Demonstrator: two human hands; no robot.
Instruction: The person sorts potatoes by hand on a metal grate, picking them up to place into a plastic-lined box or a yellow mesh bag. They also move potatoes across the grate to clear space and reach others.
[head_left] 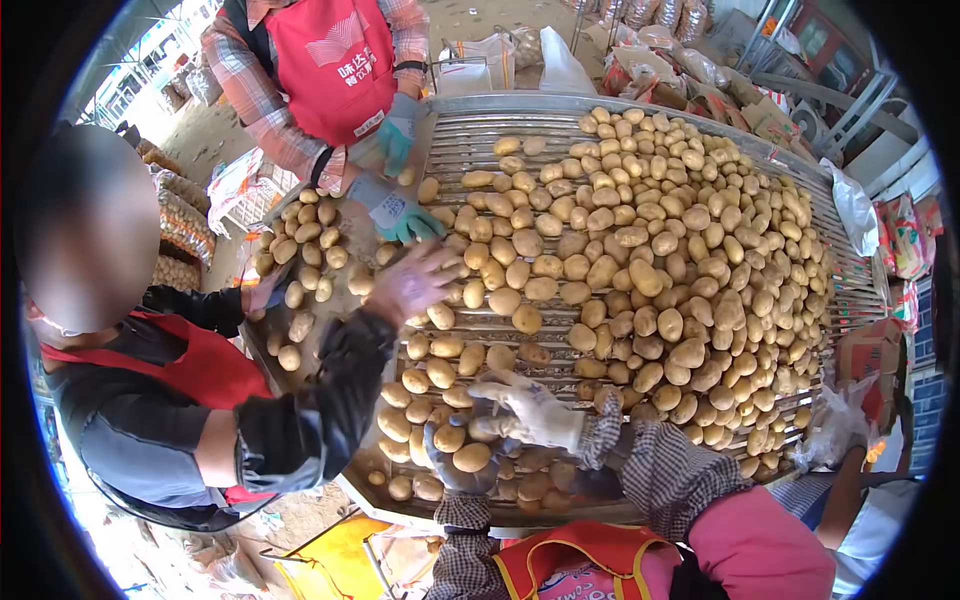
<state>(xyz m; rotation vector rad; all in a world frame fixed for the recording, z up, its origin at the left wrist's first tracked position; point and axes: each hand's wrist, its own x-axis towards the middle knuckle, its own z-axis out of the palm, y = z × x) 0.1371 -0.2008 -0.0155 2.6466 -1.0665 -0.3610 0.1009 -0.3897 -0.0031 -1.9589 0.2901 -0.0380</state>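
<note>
My left hand [462, 474], in a dark grey glove, is cupped around potatoes [471, 458] near the front edge of the sorting table. Just above and to the right, my right hand [530, 410] wears a whitish glove with grey fingertips. Its fingers are apart, reaching left over the potatoes, and I see nothing held in it. Checkered sleeve covers [465, 535] run up both forearms. Loose potatoes [440, 373] lie on the slats beside both hands; some under my right arm are partly hidden.
A large potato pile [690, 260] covers the right part of the slatted table [470, 120]. At the left, a co-worker's bare hand [415, 280] reaches over the slats. Another co-worker's gloved hand [400, 213] is beside it. A metal chute [345, 285] holds more potatoes.
</note>
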